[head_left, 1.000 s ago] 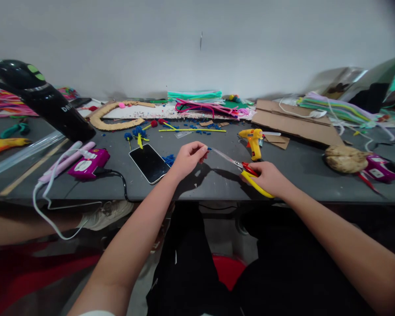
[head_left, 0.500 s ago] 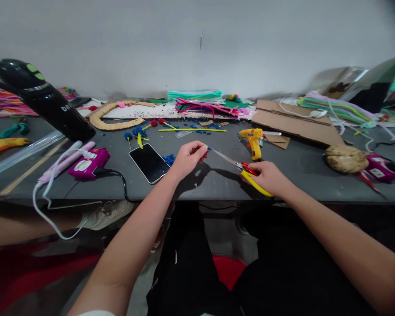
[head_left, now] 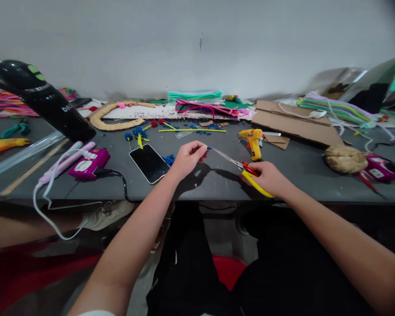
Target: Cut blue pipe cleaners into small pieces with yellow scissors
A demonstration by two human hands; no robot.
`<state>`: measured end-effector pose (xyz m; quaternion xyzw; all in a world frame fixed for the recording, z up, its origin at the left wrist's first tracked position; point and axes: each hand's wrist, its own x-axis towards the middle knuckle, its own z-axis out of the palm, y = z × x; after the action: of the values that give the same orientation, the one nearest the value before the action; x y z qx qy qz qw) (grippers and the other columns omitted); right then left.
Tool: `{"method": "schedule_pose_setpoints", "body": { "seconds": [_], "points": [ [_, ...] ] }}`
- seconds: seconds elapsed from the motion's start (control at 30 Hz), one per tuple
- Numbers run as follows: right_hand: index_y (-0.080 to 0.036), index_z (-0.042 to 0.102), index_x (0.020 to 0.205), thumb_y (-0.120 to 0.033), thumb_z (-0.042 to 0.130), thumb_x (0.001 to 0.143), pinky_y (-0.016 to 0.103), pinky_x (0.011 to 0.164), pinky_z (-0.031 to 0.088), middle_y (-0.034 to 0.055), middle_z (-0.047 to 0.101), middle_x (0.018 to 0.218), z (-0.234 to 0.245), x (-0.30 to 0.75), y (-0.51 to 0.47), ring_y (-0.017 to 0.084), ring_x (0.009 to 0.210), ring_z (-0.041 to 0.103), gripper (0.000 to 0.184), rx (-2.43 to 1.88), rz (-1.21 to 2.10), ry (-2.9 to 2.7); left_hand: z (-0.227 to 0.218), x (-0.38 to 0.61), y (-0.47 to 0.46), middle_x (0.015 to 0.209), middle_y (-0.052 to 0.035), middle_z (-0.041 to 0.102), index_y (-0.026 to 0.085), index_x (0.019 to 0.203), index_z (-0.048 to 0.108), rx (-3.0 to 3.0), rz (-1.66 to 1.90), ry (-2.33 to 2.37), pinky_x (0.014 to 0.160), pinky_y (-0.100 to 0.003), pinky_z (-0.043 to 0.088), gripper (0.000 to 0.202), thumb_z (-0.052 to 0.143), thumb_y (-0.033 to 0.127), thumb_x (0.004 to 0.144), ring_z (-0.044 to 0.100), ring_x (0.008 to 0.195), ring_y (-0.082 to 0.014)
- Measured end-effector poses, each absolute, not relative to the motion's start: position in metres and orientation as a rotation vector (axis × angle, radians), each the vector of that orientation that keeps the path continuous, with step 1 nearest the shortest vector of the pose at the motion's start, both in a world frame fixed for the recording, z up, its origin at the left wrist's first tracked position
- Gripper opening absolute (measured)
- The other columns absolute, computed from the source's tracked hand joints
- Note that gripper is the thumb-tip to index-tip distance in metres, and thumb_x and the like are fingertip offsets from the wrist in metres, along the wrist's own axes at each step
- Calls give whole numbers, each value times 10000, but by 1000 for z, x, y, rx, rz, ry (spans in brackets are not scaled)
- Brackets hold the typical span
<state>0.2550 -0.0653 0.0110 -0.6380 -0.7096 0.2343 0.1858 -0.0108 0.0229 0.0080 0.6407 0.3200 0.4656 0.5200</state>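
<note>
My left hand (head_left: 188, 158) pinches a small blue piece (head_left: 209, 148), perhaps pipe cleaner, between thumb and fingertips above the grey table. In my right hand (head_left: 270, 176) are scissors (head_left: 254, 181) with red and yellow handles. Their blades point left, and the tips reach the blue piece just beyond my left fingertips. Short blue cuttings (head_left: 169, 160) lie beside my left hand, next to a smartphone (head_left: 147, 163) with a dark screen. Blue pom-pom flowers (head_left: 138, 131) rest behind the phone.
A yellow glue gun (head_left: 254, 141) stands beyond my right hand, with cardboard (head_left: 296, 120) behind it. A black bottle (head_left: 52, 103) leans at left near a purple power adapter (head_left: 90, 164) with cables. Pink pipe cleaners (head_left: 204, 107) lie at the back. Another person's shoe (head_left: 108, 215) shows below the table.
Almost nothing differs; both hands, the scissors and the blue piece stay in nearly the same place.
</note>
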Motion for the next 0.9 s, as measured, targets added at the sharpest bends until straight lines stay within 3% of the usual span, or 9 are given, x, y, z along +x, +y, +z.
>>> {"method": "schedule_pose_setpoints", "body": {
  "seconds": [0.9],
  "points": [
    [-164, 632, 679, -466, 595, 761, 279, 547, 294, 5, 532, 614, 13, 255, -65, 135, 596, 420, 315, -1769, 634, -2063, 7, -10, 23, 644, -16, 581, 143, 716, 606, 1378, 1063, 727, 533, -236, 395, 268, 658, 385, 818, 506, 552, -94]
  ]
}}
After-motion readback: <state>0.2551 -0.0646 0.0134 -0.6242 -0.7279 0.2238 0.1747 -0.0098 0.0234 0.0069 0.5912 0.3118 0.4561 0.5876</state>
